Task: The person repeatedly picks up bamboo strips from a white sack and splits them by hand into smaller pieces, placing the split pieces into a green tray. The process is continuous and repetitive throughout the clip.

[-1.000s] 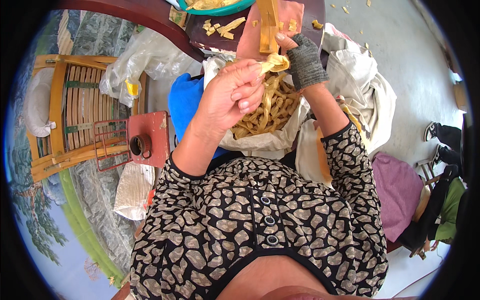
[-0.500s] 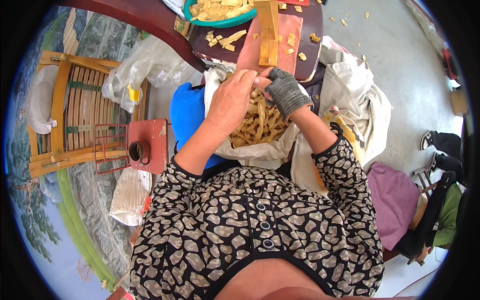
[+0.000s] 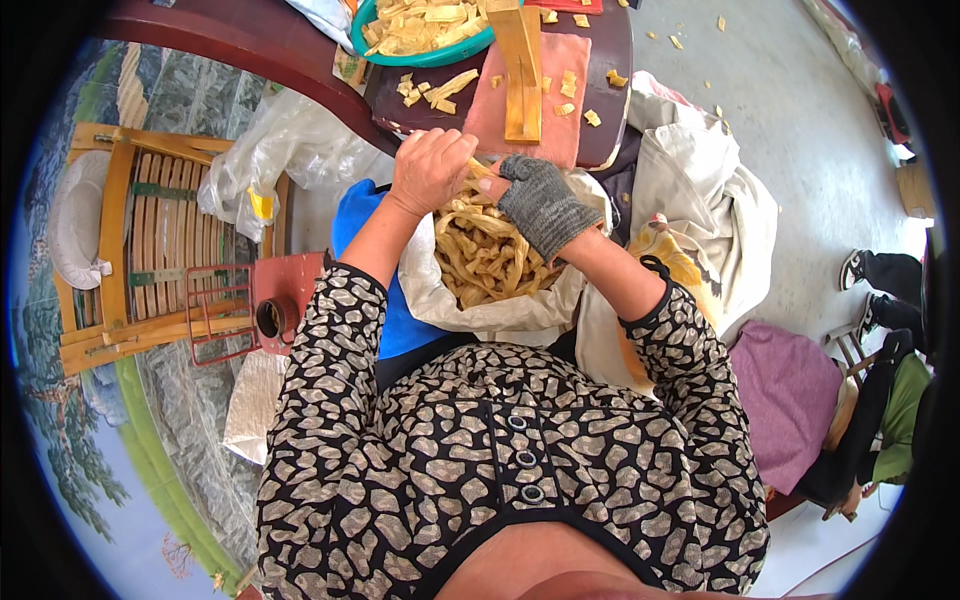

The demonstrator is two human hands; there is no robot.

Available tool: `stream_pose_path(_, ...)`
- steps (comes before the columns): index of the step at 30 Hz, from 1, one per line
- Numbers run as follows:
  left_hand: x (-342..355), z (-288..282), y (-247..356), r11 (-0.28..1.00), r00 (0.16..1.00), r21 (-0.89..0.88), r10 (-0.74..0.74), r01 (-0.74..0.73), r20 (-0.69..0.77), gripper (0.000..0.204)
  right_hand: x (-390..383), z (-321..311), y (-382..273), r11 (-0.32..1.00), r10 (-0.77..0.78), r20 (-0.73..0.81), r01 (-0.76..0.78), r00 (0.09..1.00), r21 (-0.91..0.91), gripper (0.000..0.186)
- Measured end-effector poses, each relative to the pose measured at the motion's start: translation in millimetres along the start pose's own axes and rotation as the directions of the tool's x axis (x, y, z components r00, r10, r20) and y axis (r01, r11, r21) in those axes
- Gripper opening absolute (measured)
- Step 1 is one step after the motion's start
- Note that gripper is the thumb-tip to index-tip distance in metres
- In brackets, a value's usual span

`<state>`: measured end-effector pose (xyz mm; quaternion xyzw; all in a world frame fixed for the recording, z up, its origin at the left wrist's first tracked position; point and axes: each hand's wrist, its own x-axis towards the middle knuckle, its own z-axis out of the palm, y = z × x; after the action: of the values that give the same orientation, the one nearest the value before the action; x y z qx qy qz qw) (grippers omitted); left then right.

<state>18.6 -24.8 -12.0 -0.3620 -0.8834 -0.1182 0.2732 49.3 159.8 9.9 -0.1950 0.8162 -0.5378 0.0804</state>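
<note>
Above an open white sack [image 3: 430, 270] of crinkled, pale yellow dried strips [image 3: 495, 255], both my hands are closed on one such strip [image 3: 481, 172]. My bare left hand [image 3: 432, 168] is curled around its far end, the fingers hiding most of it. My right hand [image 3: 545, 205], in a grey fingerless glove, pinches the near end between thumb and fingers. Just beyond them, a wooden block-like stand [image 3: 520, 90] rises from a pink cloth [image 3: 485, 115] on a dark red stool or table [image 3: 610, 110]. Cut yellow pieces [image 3: 568, 83] lie scattered around it.
A green basin [image 3: 440, 57] heaped with cut pieces stands at the far side. To the left are a clear plastic bag [image 3: 290, 150], a bamboo chair [image 3: 120, 240] and a red stand with a brown mug [image 3: 275, 316]. Pale cloth [image 3: 690, 190] bulges at right; another person's legs [image 3: 885, 290] show beyond.
My left hand has moved left and slightly up, away from the right. My right hand has come lower and leftward over the sack, and the strip now shows between them.
</note>
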Motion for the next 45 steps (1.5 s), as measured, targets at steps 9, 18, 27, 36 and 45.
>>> stream_pose_path(9,38.2,11.7,12.0,-0.547,0.607,-0.703,-0.388,0.455,0.694,0.020,49.3,-45.6,53.4,0.967,0.141,-0.215,-0.180,0.966,-0.178,0.045)
stream_pose_path(18,57.4,32.2,-13.3,0.139,0.659,-0.737,-0.575,0.662,0.484,0.014,62.1,-51.0,50.2,0.965,0.108,-0.269,-0.166,0.957,-0.204,0.027)
stream_pose_path(27,63.6,62.4,-24.0,0.397,0.563,-0.401,-0.640,0.825,0.523,0.025,79.0,-42.0,112.6,0.530,-0.190,-0.106,0.011,0.976,-0.848,0.031)
stream_pose_path(36,-4.7,12.7,33.1,0.219,0.562,-0.534,-0.512,0.817,0.650,0.033,27.6,-15.9,33.0,0.992,-0.078,-0.381,0.033,0.921,-0.123,0.020)
stream_pose_path(45,-5.5,-21.6,71.1,-0.986,0.491,-0.166,-0.130,0.031,0.862,0.017,-19.9,14.6,8.4,0.649,-0.666,0.034,0.601,0.746,-0.466,0.022)
